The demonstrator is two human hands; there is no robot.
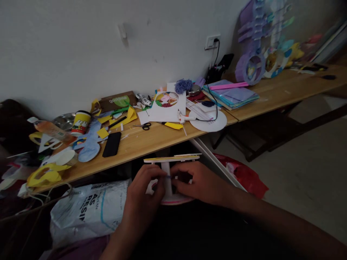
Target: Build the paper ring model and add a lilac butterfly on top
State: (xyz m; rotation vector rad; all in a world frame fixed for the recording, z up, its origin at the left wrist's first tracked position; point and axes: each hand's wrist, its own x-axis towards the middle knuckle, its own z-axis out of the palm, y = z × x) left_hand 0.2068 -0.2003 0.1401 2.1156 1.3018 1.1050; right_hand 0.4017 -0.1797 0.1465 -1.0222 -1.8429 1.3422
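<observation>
A wooden table (151, 136) lines the wall (162, 43). Before it, left hand (148, 184) and right hand (199, 180) flank a white post (166, 168), grip unclear, seemingly fastening; next needs steadiness.

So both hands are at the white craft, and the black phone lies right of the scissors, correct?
Not quite: in the head view, the black phone lies left of the scissors. The left hand and right hand are indeed at the white craft.

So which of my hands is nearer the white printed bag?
Left. Your left hand is just right of the white printed bag; your right hand is farther right, beyond the left.
</observation>
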